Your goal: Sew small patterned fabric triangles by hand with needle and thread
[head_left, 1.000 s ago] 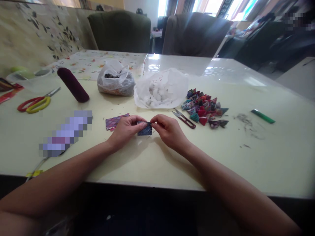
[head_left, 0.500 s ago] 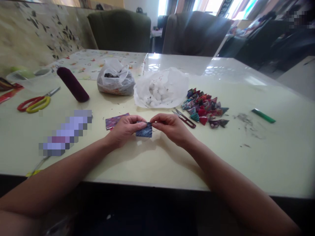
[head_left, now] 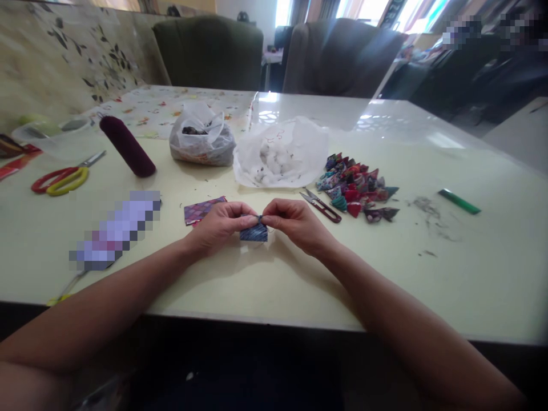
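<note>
A small blue patterned piece of fabric (head_left: 254, 233) hangs from the fingers of both hands above the table. My left hand (head_left: 225, 224) pinches its upper edge between thumb and fingers. On the other side, my right hand (head_left: 290, 221) is closed at the fabric's top right corner, thumb against forefinger. A thin dark thread shows near the right fingertips; any needle there is too small to make out. Beside my left hand lies a purple and pink patterned fabric piece (head_left: 200, 210). Thread snips (head_left: 322, 206) lie just beyond my right hand.
Behind the hands are a white bag of stuffing (head_left: 299, 165) and a tied plastic bag (head_left: 201, 149). Small sewn fabric pieces (head_left: 353, 182) lie right, near a green tube-like object (head_left: 460, 201). Scissors (head_left: 68, 178) and a dark purple roll (head_left: 128, 147) are left.
Both hands have come closer together at the fabric's top edge. The blue fabric has shifted slightly right and down.
</note>
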Demonstrator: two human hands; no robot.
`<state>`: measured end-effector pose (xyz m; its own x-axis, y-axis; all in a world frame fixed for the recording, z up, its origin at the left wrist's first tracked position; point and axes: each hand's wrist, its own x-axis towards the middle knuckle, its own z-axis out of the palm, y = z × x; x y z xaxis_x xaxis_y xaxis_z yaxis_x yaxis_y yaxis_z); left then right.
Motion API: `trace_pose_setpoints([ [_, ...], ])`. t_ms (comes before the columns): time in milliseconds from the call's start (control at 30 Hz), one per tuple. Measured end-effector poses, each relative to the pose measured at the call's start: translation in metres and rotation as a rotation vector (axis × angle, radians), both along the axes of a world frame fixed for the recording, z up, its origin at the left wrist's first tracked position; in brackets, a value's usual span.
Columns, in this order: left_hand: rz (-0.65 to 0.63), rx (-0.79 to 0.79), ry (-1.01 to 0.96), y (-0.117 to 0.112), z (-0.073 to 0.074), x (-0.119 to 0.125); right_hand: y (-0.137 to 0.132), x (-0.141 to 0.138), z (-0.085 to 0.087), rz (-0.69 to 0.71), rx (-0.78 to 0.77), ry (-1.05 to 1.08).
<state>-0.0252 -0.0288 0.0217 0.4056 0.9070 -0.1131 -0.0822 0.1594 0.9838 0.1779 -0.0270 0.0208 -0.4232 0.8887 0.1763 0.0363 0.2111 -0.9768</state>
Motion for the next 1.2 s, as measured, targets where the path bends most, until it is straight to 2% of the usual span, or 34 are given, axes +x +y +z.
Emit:
trace_pose_setpoints([
  [100,-0.029,0.033,0.013,0.001,-0.004,-0.001,-0.002,-0.002,-0.002,-0.040,0.039,-0.068],
  [300,-0.006,0.126,0.130,0.001,-0.007,0.001,-0.015,-0.007,0.004,-0.155,0.210,-0.263],
  [500,0.047,0.262,0.298,-0.004,0.000,0.005,-0.017,-0.010,-0.001,-0.198,0.621,-0.457],
  [700,0.096,0.345,0.356,-0.009,-0.001,0.010,-0.013,-0.011,-0.007,-0.218,0.942,-0.752],
  [800,0.093,0.408,0.394,-0.011,-0.004,0.012,-0.013,-0.014,-0.006,-0.230,1.078,-0.769],
  [900,0.066,0.449,0.420,-0.011,-0.006,0.013,-0.016,-0.019,-0.004,-0.186,1.158,-0.674],
  [967,0.061,0.458,0.425,-0.011,-0.006,0.013,-0.021,-0.021,-0.001,-0.160,1.137,-0.565],
  [1033,0.087,0.442,0.418,-0.009,-0.005,0.012,-0.026,-0.021,0.005,-0.142,0.989,-0.396],
  [1200,0.195,0.212,0.277,-0.005,-0.002,0.009,-0.021,-0.002,0.022,-0.079,0.261,0.164],
])
